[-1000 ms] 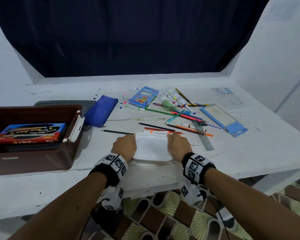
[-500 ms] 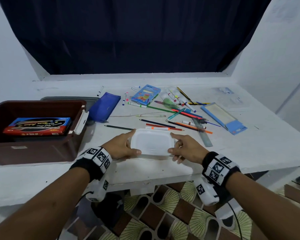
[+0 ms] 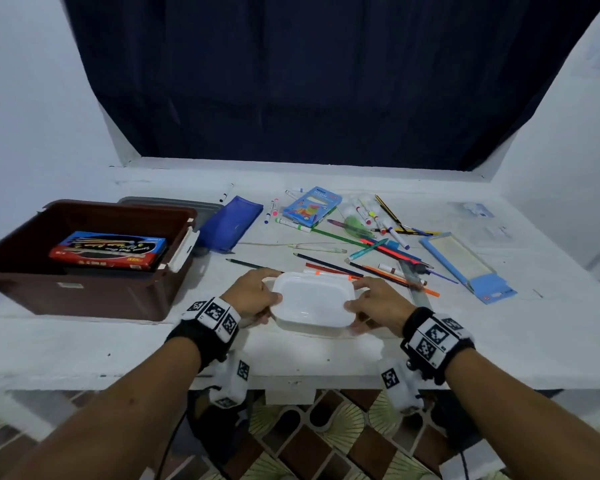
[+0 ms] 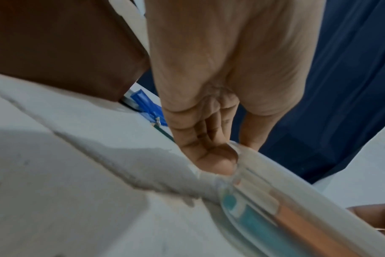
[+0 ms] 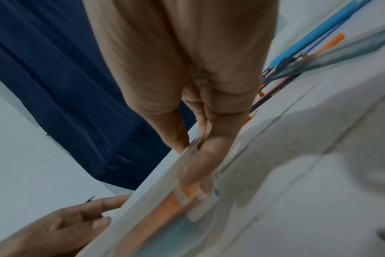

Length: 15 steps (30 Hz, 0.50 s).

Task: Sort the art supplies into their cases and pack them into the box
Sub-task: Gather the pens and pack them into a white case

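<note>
Head view: a white painted surface holds a translucent rounded-rectangle plastic case near the front edge. The left hand grips its left end and the right hand its right end, thumbs on the lid. At far left a dark brown plastic box holds a flat red and blue carton. A soft blue pouch lies beside the box, with loose pencils and markers scattered beyond the case.

Left wrist view: curled fingers hook the case's ribbed rim; orange and teal contents show blurrily through its wall.

Right wrist view: fingers wrap under the case.

Against the earlier frame, both hands have closed more firmly around the case
</note>
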Motion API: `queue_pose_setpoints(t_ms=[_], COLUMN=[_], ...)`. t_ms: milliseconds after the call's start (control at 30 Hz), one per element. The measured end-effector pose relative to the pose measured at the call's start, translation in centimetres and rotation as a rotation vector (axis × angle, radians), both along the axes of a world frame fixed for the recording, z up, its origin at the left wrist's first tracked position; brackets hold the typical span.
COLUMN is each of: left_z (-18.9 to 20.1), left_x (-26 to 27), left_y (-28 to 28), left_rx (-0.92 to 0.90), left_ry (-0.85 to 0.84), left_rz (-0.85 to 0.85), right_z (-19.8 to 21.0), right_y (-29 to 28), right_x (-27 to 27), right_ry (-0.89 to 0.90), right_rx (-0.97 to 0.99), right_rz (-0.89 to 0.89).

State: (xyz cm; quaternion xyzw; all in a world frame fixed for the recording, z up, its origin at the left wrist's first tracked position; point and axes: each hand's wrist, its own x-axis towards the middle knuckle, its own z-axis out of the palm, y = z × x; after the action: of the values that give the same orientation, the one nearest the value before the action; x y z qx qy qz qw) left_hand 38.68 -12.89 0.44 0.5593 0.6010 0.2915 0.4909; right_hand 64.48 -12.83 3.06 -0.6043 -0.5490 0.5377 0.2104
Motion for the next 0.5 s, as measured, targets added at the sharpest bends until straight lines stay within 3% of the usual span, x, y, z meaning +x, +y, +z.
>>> queue_pose_setpoints(t_ms=[167, 267, 400, 500], left_z=[3.2, 6.9, 12.2, 14.1], left_x=[-0.3, -2.0, -7.5, -13.6], left_y=[0.1, -0.6, -2.1, -3.3], left_rx=[0.085, 0.175, 0.289, 0.353], left_ry=[0.109, 0.036, 0.034, 0.099], left_rz=[0.035, 0.130, 0.239, 0.397], right_z=[2.2, 5.1, 10.2, 13.1], right_y=[1.8, 3.3, 4.9, 6.1], right_x=[-0.7, -2.4, -6.8, -11.4], right_ry=[-0.035, -0.008, 0.027, -0.004], right_rx=[0.056, 0.150, 0.309, 0.384], right_rz=[-0.003, 0.003, 0.092, 0.136])
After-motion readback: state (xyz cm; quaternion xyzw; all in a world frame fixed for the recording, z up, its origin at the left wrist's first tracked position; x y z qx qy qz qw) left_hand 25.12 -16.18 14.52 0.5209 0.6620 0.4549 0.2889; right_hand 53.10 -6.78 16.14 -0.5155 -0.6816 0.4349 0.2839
